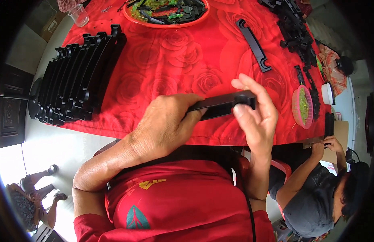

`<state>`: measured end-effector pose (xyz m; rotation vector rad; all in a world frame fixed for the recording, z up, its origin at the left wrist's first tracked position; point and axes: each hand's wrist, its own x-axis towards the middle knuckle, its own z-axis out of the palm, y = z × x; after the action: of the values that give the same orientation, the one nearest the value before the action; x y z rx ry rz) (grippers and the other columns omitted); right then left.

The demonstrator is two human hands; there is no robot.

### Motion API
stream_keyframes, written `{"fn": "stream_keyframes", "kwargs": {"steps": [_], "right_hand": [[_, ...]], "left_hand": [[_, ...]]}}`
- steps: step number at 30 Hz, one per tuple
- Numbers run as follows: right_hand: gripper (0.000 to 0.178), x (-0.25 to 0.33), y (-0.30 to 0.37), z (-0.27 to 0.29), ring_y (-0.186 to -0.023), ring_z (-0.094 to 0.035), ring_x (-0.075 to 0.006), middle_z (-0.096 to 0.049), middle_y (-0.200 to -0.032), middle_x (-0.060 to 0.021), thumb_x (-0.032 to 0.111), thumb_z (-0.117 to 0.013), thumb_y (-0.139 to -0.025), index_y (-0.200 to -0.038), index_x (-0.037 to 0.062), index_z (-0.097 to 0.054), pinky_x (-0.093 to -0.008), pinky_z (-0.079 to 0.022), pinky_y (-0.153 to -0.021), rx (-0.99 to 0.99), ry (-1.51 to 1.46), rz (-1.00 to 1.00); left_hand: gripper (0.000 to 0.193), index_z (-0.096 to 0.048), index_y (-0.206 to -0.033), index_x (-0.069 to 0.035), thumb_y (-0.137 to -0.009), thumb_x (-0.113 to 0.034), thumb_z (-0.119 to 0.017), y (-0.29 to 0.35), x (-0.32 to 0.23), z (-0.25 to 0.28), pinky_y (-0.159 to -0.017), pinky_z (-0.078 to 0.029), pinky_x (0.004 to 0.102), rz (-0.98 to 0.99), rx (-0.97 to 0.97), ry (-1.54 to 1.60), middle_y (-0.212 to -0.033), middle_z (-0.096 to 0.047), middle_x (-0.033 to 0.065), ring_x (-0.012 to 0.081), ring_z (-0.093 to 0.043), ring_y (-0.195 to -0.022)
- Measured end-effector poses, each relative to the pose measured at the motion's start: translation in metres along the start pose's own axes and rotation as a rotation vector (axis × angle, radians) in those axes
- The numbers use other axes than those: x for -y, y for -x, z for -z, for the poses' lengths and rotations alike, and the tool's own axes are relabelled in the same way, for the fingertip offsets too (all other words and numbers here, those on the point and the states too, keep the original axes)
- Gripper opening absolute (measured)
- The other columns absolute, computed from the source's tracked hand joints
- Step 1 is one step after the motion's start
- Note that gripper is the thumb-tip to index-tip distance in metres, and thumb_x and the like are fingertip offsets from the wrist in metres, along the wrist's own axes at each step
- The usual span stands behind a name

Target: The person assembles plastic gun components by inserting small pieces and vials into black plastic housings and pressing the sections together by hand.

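Between my two hands, above the front edge of the table, is a black plastic bar with a rounded notch at its right end. My left hand is closed round the bar's left end, which it hides. At the notched end, my right hand has its thumb against the near side and its fingers behind. A similar black bar with notched ends lies alone on the cloth, farther off to the right. To the left stands a row of several such bars, packed side by side.
A red rose-patterned cloth covers the table. At the far side sits a red tray of small black and yellow-green pieces. A clear cup, a pink basket and a pile of black parts lie around. A co-worker sits at the right.
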<state>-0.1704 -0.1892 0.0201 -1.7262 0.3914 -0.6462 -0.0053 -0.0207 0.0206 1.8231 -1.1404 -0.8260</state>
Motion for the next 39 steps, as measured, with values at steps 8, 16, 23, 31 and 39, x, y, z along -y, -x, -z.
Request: {"fn": "stream_keyframes", "kwargs": {"steps": [8, 16, 23, 31, 39], "right_hand": [[0.057, -0.017, -0.006, 0.005, -0.099, -0.069, -0.0157, -0.074, -0.108, -0.0148, 0.018, -0.061, -0.104, -0.155, -0.0034, -0.046, -0.0294, -0.054, -0.093, 0.028, -0.116, -0.11], [0.038, -0.028, -0.018, -0.011, -0.09, -0.066, -0.014, -0.07, -0.095, -0.0094, 0.016, -0.052, -0.103, -0.138, 0.0016, -0.057, -0.0305, -0.051, -0.089, 0.051, -0.219, -0.227], [0.027, -0.035, -0.023, -0.035, -0.096, -0.061, -0.0109, -0.058, -0.103, -0.002, 0.017, -0.055, -0.11, -0.134, 0.0053, -0.058, -0.0287, -0.05, -0.09, 0.098, -0.183, -0.177], [0.028, -0.039, -0.018, -0.045, -0.092, -0.058, -0.0081, -0.057, -0.1, -0.0016, 0.016, -0.057, -0.109, -0.136, 0.0077, -0.055, -0.0266, -0.049, -0.083, 0.087, -0.113, -0.087], [0.028, -0.044, -0.012, -0.048, -0.085, -0.053, -0.0058, -0.057, -0.094, 0.0005, 0.01, -0.054, -0.106, -0.134, 0.0077, -0.054, -0.0241, -0.045, -0.075, 0.062, -0.071, 0.007]], "left_hand": [[0.042, -0.057, -0.144, 0.001, -0.107, -0.018, -0.061, 0.004, -0.002, 0.0, -0.085, -0.053, 0.0429, -0.026, 0.363, 0.176, -0.104, -0.066, 0.0204, 0.0312, -0.067, -0.098], [0.074, -0.058, -0.146, -0.012, -0.078, -0.006, -0.085, 0.003, 0.002, 0.011, -0.1, -0.054, 0.0503, -0.482, 0.087, -0.198, -0.137, -0.051, 0.0202, 0.04, -0.056, -0.123], [0.056, -0.066, -0.127, -0.003, -0.074, -0.008, -0.084, 0.006, -0.007, 0.012, -0.096, -0.053, 0.0459, -0.534, 0.003, -0.565, -0.129, -0.054, 0.0205, 0.0364, -0.057, -0.113], [0.033, -0.064, -0.1, 0.004, -0.071, -0.01, -0.073, 0.01, -0.019, -0.001, -0.081, -0.05, 0.0377, -0.546, 0.017, -0.912, -0.114, -0.056, 0.0186, 0.0289, -0.056, -0.102], [0.029, -0.064, -0.093, 0.001, -0.069, -0.011, -0.074, 0.006, -0.015, -0.001, -0.076, -0.055, 0.0361, -0.632, 0.007, -0.872, -0.117, -0.055, 0.0184, 0.0282, -0.056, -0.102]]}}
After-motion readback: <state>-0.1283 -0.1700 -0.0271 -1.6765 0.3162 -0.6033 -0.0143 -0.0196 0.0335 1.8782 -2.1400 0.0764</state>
